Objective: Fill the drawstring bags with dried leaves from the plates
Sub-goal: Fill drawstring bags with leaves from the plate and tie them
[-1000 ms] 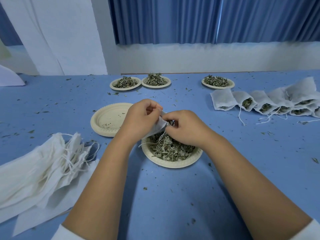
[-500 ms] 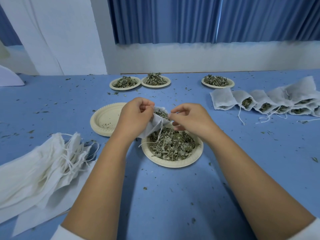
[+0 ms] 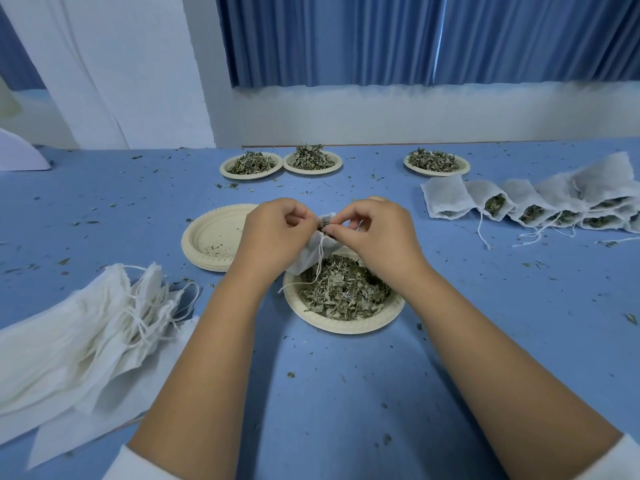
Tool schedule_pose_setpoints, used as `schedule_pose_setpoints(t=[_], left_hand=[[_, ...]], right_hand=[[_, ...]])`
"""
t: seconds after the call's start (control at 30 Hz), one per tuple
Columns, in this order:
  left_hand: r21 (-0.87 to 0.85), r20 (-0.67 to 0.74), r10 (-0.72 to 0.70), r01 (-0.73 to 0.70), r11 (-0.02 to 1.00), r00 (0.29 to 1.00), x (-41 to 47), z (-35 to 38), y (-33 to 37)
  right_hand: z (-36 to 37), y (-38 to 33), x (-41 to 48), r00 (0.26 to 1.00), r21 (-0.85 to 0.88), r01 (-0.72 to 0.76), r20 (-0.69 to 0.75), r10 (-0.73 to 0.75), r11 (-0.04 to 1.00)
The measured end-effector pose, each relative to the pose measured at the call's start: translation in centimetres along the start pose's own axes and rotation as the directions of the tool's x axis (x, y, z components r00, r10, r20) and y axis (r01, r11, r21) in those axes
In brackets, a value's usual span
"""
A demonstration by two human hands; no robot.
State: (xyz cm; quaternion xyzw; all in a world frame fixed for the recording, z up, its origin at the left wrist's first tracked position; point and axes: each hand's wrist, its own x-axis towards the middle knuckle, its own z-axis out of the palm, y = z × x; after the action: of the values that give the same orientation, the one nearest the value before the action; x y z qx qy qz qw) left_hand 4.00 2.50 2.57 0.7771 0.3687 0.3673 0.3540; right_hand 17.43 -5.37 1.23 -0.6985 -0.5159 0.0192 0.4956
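The bag [image 3: 309,253] is small and white. It is held up in the air, just over the far left rim of the near plate [image 3: 346,328]. Its open top points up and away, in the gap between the two hands. Its long side slopes down from there toward the left, and its bottom end is tucked under the left hand [image 3: 273,237]. A few leaves show in its mouth. A thin string [image 3: 320,258] hangs from the top down onto the leaves [image 3: 343,289] heaped in the near plate.

The left hand is curled round the bag and grips it. The right hand [image 3: 377,237] pinches the edge of the bag's mouth with thumb and finger, and its other fingers are bent in.

The table [image 3: 346,393] is blue, with bits of leaf all over it. A stack of empty plates [image 3: 211,237] sits left of the hands. A pile of flat bags [image 3: 86,334] lies at the near left. A row of full bags [image 3: 519,202] lies at the right, mouths facing the near side. Three far plates [image 3: 251,164] of leaves sit by the far edge. Behind the table are a white wall [image 3: 381,112] and a blue curtain [image 3: 415,39].
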Motion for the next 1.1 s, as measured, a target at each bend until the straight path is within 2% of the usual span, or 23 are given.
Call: schedule_pose_setpoints(t=[0.1,0.23,0.3,0.43,0.5,0.6,0.77,0.9,1.1], left_hand=[[-0.119,0.026,0.034,-0.03,0.992,0.999,-0.1,-0.2,0.5],[-0.218,0.053,0.03,-0.017,0.976,0.998,-0.1,-0.3,0.5],[-0.227,0.017,0.01,-0.005,0.974,1.0,0.1,-0.4,0.2],[-0.213,-0.138,-0.05,0.02,0.977,0.989,0.8,-0.8,-0.7],[-0.241,-0.22,-0.091,0.037,0.97,0.971,1.0,-1.0,-1.0],[-0.27,-0.338,-0.126,0.033,0.962,0.933,1.3,-1.5,-1.2],[-0.255,-0.483,-0.108,-0.021,0.967,0.869,1.7,-2.6,-1.6],[-0.154,-0.512,-0.077,-0.002,0.988,0.855,1.8,-2.9,-1.9],[-0.073,-0.47,-0.046,0.013,0.997,0.882,1.9,-2.7,-2.2]], right_hand=[[0.2,-0.1,-0.2,0.997,-0.077,0.074,-0.014,-0.075,0.994],[0.4,0.0,-0.2,0.985,-0.161,0.126,0.135,-0.105,0.979],[0.5,0.0,-0.1,0.986,-0.101,0.129,0.122,-0.116,0.986],[0.3,-0.3,-0.1,0.998,0.072,0.058,-0.008,-0.057,0.996],[0.4,-0.4,-0.1,1.0,0.077,0.024,-0.015,-0.023,0.997],[0.8,-0.4,-0.1,0.994,-0.037,-0.012,0.108,0.016,0.999],[2.9,-1.5,0.1,0.941,-0.195,-0.002,0.332,0.068,0.981],[5.5,-2.6,1.1,0.911,-0.486,0.086,0.391,0.129,0.87],[8.3,-3.4,1.8,0.884,-0.576,0.094,0.423,0.197,0.812]])
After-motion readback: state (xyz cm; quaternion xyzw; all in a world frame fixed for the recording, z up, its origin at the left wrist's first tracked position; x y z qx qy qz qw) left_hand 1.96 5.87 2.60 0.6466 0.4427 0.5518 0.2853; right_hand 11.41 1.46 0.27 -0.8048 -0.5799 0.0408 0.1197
